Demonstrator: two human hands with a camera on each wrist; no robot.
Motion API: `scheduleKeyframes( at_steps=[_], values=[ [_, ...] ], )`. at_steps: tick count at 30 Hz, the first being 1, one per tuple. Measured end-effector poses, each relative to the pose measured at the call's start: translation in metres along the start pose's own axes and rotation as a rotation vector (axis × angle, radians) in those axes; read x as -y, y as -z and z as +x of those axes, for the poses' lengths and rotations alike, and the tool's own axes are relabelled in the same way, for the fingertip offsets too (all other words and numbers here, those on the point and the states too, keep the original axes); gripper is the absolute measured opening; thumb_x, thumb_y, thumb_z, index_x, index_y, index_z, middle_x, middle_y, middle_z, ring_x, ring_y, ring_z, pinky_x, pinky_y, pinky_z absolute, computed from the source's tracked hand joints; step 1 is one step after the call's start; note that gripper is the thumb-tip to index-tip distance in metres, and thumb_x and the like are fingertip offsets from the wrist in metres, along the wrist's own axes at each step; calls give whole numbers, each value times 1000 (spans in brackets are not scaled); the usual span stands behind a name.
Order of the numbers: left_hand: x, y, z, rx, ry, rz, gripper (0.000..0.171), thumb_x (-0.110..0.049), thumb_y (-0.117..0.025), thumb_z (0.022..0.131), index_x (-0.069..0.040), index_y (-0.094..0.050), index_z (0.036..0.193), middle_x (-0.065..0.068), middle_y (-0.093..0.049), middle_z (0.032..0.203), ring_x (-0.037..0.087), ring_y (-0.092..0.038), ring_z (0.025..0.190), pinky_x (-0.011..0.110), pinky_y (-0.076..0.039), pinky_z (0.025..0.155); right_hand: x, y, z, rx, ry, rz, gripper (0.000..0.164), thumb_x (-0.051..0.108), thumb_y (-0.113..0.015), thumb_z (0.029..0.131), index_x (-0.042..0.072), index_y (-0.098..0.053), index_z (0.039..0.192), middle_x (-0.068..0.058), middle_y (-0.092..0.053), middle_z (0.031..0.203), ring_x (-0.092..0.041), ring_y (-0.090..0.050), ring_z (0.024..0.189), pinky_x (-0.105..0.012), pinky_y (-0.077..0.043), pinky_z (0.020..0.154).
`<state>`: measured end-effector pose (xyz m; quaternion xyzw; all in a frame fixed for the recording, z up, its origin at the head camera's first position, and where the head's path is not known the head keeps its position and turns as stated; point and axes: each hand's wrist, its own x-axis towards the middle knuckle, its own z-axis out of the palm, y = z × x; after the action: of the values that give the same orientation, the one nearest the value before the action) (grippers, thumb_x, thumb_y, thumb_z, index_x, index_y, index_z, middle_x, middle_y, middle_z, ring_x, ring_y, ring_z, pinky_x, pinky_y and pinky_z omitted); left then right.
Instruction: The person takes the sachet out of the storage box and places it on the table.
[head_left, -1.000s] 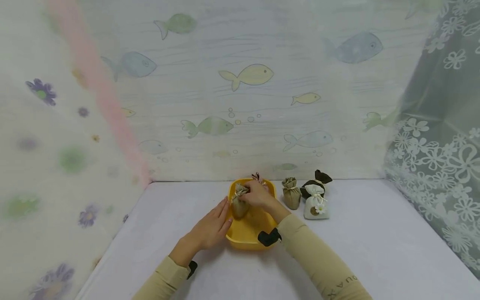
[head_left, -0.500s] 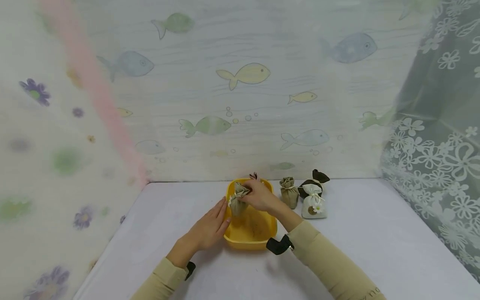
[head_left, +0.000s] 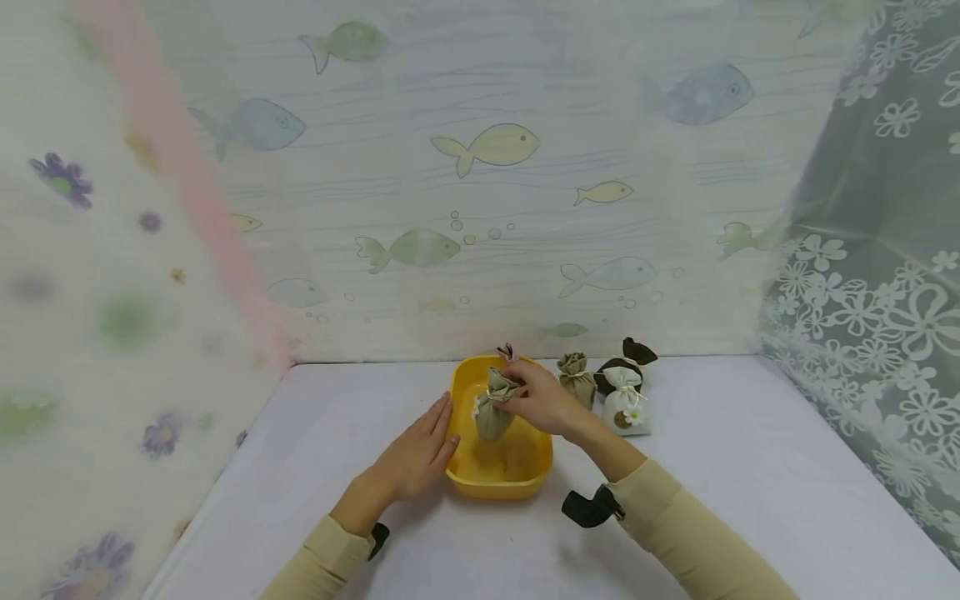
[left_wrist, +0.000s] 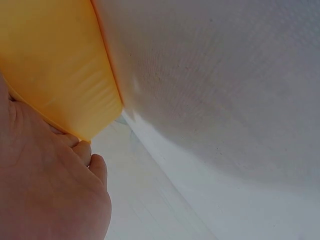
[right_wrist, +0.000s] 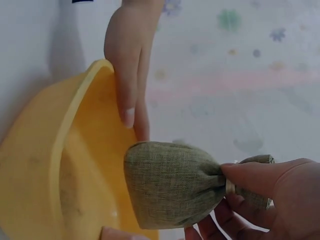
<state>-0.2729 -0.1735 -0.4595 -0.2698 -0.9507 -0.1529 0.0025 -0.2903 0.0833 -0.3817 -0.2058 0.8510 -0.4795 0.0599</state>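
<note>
My right hand point(head_left: 553, 406) pinches the gathered neck of a grey-green cloth sachet point(head_left: 492, 422) and holds it over the yellow plastic basin point(head_left: 497, 490). In the right wrist view the sachet point(right_wrist: 172, 185) hangs clear of the basin wall point(right_wrist: 37, 150), with the thumb and fingers at its tie. A small white flower shows on its left side in the head view. With fingers straight, my left hand point(head_left: 411, 458) rests against the basin's left rim. Behind the right hand, the dark-striped pink top of another sachet point(head_left: 507, 353) pokes up at the basin's far end; its body is hidden.
Right of the basin stand a brown-green sachet point(head_left: 576, 382), a dark brown one point(head_left: 636, 353) and a white one point(head_left: 628, 412) with a daisy. A white cloth covers the table point(head_left: 360, 400). A fish-print curtain point(head_left: 495, 208) closes off the back.
The right hand has lifted the grey-green sachet from inside the basin's left part and moved it rightward. The left hand stays at the rim.
</note>
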Motion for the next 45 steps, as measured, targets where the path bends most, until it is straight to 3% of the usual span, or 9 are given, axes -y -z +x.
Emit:
scheduleKeyframes(
  at_steps=[8, 14, 23, 30, 41, 45],
  values=[
    [3, -4, 0, 31, 35, 28, 68, -45, -26, 112, -2, -9, 163, 9, -3, 172, 25, -11, 158, 47, -19, 126, -10, 14, -15, 8, 30, 19, 32, 13, -70, 98, 3, -66, 128, -8, -63, 125, -23, -59, 110, -41, -55, 95],
    [0, -4, -2, 36, 46, 26, 68, -43, -28, 113, -3, -9, 163, 8, -3, 172, 24, -10, 158, 46, -19, 126, -18, 29, -29, -19, 19, 27, 26, 10, -70, 97, 1, -67, 121, -10, -64, 118, -25, -62, 108, -37, -58, 89],
    [-11, -8, -9, 46, 75, 35, 68, -43, -28, 113, -3, -7, 163, 7, -2, 172, 22, -9, 158, 44, -18, 127, -27, 54, -57, -30, 24, 53, 29, 12, -70, 98, 0, -65, 123, -14, -64, 119, -29, -65, 109, -38, -59, 89],
    [-18, -10, -14, 34, 82, 48, 68, -43, -28, 113, -2, -8, 163, 9, -2, 172, 23, -10, 158, 45, -18, 126, -37, 71, -73, -61, -8, 9, 36, 15, -70, 98, -4, -64, 128, -16, -65, 121, -28, -65, 108, -34, -57, 87],
    [-17, -10, -13, 31, 77, 50, 68, -42, -29, 113, -1, -8, 163, 9, -3, 172, 25, -10, 158, 46, -19, 126, -62, 76, -82, -105, -18, -39, 32, 14, -72, 96, -5, -66, 121, -15, -65, 119, -29, -61, 112, -39, -56, 91],
    [-18, -10, -14, 27, 78, 48, 68, -43, -28, 113, -1, -9, 163, 9, -4, 172, 24, -11, 158, 45, -19, 126, -71, 74, -83, -116, -58, -51, 31, 14, -73, 95, -5, -67, 119, -14, -66, 117, -29, -62, 110, -37, -56, 86]
  ],
)
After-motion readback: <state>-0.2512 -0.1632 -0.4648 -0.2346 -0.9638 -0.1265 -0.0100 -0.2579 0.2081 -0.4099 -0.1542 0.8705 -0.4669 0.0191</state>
